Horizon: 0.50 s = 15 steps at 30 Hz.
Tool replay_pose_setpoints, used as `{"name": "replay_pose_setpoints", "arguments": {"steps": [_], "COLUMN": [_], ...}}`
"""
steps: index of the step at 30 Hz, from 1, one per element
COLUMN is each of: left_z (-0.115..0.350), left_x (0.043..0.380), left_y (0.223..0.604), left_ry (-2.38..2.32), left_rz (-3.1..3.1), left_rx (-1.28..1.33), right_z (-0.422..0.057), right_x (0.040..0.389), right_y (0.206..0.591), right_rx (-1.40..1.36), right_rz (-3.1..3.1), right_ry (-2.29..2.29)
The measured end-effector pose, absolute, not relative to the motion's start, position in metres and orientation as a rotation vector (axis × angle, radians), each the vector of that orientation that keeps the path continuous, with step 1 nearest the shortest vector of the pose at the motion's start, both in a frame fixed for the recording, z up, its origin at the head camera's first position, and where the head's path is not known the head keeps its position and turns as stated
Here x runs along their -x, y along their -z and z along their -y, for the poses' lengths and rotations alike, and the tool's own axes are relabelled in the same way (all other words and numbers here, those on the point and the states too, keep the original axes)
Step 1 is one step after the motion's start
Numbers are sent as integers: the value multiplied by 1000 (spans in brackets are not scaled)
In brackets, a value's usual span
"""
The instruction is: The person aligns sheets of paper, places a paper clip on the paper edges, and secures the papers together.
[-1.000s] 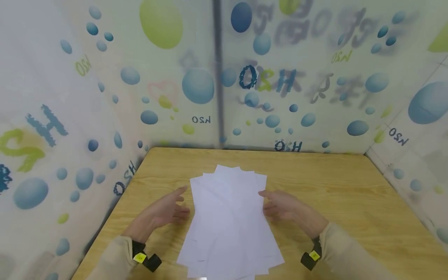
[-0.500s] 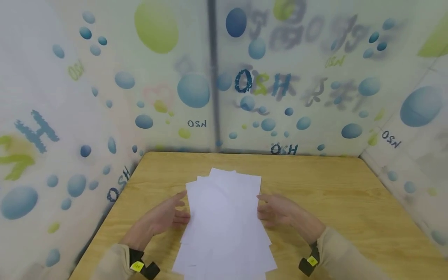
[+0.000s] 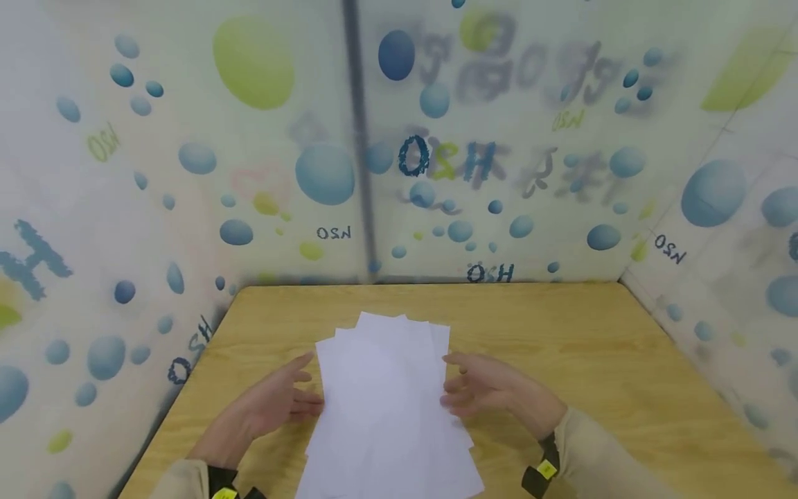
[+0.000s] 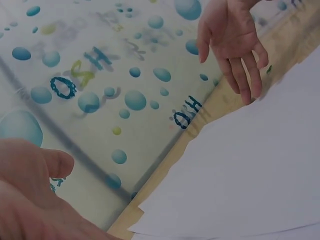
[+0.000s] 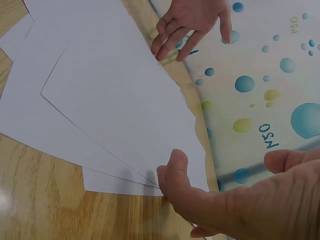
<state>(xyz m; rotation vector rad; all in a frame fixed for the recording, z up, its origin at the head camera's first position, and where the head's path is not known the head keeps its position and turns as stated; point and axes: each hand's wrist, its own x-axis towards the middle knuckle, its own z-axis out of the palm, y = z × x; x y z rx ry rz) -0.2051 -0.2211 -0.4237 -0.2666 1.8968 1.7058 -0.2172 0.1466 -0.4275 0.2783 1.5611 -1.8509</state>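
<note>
A loose stack of white paper sheets [image 3: 386,409], fanned at differing angles, lies flat on the table in front of me. In the head view my left hand [image 3: 274,402] is at the stack's left edge, its fingertips at the paper and its thumb pointing forward. Opposite it, my right hand [image 3: 489,388] is at the right edge with fingers spread and slightly bent. Neither hand grips a sheet. The right wrist view shows the right hand [image 5: 250,200] close above uneven sheet corners. Whether the fingertips press the paper or only hover beside it, I cannot tell.
The wooden table [image 3: 592,360] extends to both sides of the paper and behind it. A wall covering [image 3: 299,125] with blue and green bubbles and H2O lettering surrounds it at the back and sides. A black band with a small camera [image 3: 539,475] sits on the right wrist.
The head view has turned a little right and up, so everything appears shifted left and down. Both hands have come in slightly toward the stack's edges, and the sheets look somewhat less spread.
</note>
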Motion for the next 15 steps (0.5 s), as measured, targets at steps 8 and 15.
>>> {"name": "replay_pose_setpoints", "arguments": {"steps": [8, 15], "left_z": [221, 224], "left_x": [206, 210], "left_y": [425, 430], "left_ry": [-1715, -1712], "left_rz": [-1878, -1843], "left_rx": [255, 267], "right_z": [-145, -145], "right_x": [221, 223], "right_y": [435, 436], "right_rx": [-359, -338], "right_rz": [-1580, -1603], "right_ry": [1862, 1842]}}
